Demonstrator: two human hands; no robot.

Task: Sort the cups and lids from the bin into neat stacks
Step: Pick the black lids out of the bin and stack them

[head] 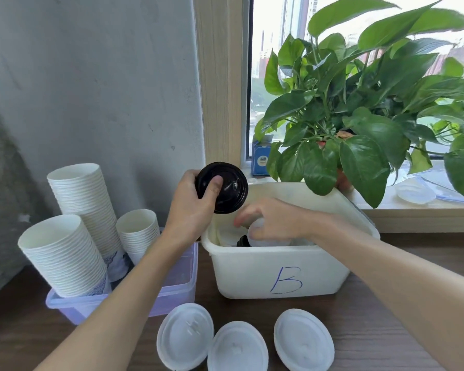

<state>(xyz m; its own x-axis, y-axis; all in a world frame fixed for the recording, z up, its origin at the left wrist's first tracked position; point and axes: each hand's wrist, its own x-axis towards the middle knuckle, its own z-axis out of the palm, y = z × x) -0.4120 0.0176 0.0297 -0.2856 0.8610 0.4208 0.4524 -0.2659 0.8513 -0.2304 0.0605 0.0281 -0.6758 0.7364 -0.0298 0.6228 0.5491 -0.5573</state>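
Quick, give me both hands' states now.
Left hand: holds a black lid.
Right hand: in the bin, blurred; grip cannot be told.

black lid (232,192): held above white bin (252,266) | three white lids (237,346): flat before it | cup stacks (65,253): tilted

Dark wood table (11,344), white bin (252,271), lilac tub (180,290), three white lids (237,346)

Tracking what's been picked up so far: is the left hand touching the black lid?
Touching. The head view shows the left hand holding the black lid, its thumb pressed across the lid's top.
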